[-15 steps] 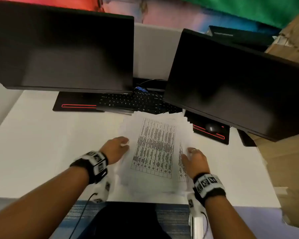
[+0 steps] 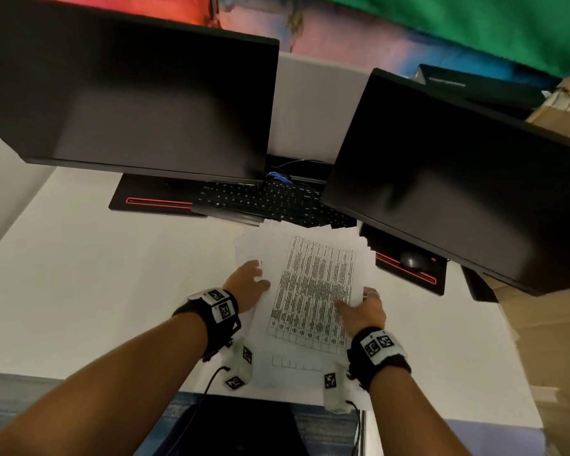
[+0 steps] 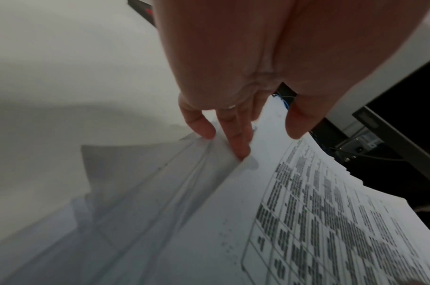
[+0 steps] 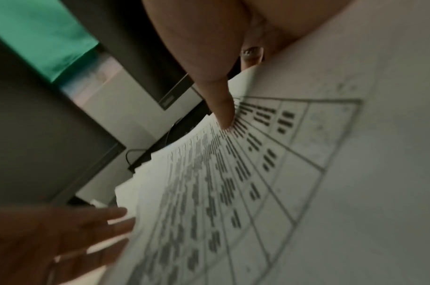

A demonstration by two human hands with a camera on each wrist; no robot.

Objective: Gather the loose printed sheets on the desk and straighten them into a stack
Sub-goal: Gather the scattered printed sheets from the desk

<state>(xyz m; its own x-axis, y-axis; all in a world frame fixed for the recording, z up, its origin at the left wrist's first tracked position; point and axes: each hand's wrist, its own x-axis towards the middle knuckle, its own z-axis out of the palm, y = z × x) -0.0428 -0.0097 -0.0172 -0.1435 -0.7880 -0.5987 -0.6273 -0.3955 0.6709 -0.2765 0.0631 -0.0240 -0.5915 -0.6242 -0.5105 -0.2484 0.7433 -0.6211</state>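
Note:
A loose pile of printed sheets (image 2: 313, 291) with a table on top lies fanned on the white desk (image 2: 79, 291), in front of the keyboard. My left hand (image 2: 249, 284) is at the pile's left edge. Its straight fingers (image 3: 235, 138) poke in among the sheet edges (image 3: 184, 183), and the thumb hovers above the top sheet. My right hand (image 2: 364, 307) holds the right edge. The thumb (image 4: 223, 111) presses on the printed table (image 4: 233, 192) and a ringed finger sits beneath the sheets. My left hand (image 4: 74, 235) shows spread in the right wrist view.
Two dark monitors (image 2: 129, 93) (image 2: 458, 176) overhang the back of the desk. A black keyboard (image 2: 260, 202) lies just beyond the sheets, and a mouse (image 2: 412, 260) sits on a red-striped pad at the right. Cardboard (image 2: 556, 340) borders the desk's right side.
Both hands have closed in on the pile's sides. My right thumb has come onto the top sheet, and my left fingers have slid into the left edges.

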